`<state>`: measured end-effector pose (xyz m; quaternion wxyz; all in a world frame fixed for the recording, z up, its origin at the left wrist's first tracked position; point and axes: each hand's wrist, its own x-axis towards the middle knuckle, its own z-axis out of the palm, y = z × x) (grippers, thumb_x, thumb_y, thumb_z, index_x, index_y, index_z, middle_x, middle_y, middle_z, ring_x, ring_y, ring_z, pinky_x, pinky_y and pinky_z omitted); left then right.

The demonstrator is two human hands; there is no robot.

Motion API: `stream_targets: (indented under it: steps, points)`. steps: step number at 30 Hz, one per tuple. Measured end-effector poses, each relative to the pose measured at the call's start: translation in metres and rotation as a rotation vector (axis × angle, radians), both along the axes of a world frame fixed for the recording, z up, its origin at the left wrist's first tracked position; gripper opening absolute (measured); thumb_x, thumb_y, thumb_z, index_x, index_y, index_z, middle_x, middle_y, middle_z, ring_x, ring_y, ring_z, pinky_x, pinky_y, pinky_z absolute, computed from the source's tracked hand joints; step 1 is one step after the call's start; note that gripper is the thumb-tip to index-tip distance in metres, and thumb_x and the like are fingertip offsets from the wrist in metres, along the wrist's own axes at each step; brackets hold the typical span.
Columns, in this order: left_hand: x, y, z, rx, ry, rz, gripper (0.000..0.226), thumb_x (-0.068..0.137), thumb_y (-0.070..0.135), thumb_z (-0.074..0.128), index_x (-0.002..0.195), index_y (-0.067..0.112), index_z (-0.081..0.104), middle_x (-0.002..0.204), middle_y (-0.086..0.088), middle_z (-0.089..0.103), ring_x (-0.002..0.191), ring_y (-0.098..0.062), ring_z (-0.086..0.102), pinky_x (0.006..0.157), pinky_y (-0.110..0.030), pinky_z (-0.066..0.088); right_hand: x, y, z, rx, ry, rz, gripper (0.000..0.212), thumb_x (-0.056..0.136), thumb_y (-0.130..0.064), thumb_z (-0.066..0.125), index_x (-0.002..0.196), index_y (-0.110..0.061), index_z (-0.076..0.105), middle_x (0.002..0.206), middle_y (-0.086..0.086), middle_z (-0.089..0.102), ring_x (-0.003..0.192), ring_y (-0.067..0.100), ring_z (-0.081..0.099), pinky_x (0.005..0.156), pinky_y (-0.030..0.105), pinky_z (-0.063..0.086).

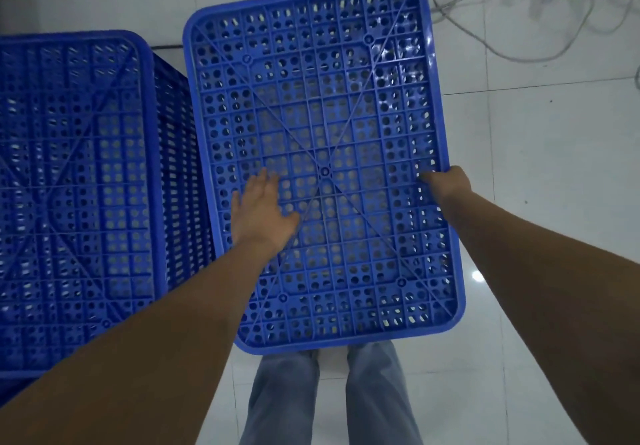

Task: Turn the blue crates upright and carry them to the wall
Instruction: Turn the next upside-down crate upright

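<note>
A blue perforated crate (346,98) stands upside down right in front of me, its ribbed bottom facing up. My left hand (261,209) rests flat on that bottom, left of its centre, fingers straight. My right hand (446,183) grips the crate's right edge, fingers curled over the rim and partly hidden. A second blue crate (79,184), also bottom up, stands close beside it on the left, with its slotted side wall showing in the gap.
White tiled floor (540,174) lies to the right and behind. Loose white cables (526,25) and a pale bag lie at the top right. My legs in grey trousers (329,396) stand just below the crate's near edge.
</note>
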<state>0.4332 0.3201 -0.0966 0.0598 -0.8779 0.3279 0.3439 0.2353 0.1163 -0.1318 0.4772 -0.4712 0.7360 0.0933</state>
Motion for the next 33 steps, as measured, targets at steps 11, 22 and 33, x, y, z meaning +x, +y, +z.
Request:
stream_targets:
  steps: [11, 22, 33]
  points:
    - [0.016, 0.016, -0.011, 0.108, 0.215, 0.461, 0.082, 0.091, 0.042, 0.054, 0.154, 0.026, 0.005, 0.162, 0.005, -0.012, 0.15, -0.023, 0.004, 0.093, -0.044, 0.052, -0.022, -0.009, 0.01, -0.142, 0.11, 0.355, 0.042, 0.094, -0.028, 0.054, 0.06, -0.013, 0.034, 0.06, 0.004, 0.038, 0.053, 0.018, 0.036, 0.062, 0.03, 0.035]
    - [0.019, -0.003, -0.005, 0.056, 0.29, 0.372, 0.081, 0.092, 0.041, 0.054, 0.153, 0.03, 0.002, 0.161, 0.006, -0.015, 0.149, -0.018, -0.011, 0.106, -0.036, 0.036, -0.045, -0.007, 0.028, -0.325, 0.069, 0.319, 0.033, 0.09, -0.031, 0.055, 0.068, -0.009, 0.043, 0.06, 0.002, 0.039, 0.053, 0.015, 0.036, 0.048, 0.026, 0.031]
    - [0.0, -0.03, -0.001, 0.091, 0.384, 0.486, 0.082, 0.093, 0.048, 0.048, 0.153, 0.027, -0.002, 0.162, 0.0, -0.014, 0.15, -0.026, 0.0, 0.116, -0.045, 0.025, -0.042, -0.015, 0.089, -0.539, -0.011, 0.225, 0.026, 0.08, -0.026, 0.061, 0.083, 0.0, 0.059, 0.074, 0.007, 0.055, 0.065, 0.018, 0.048, 0.053, 0.024, 0.037]
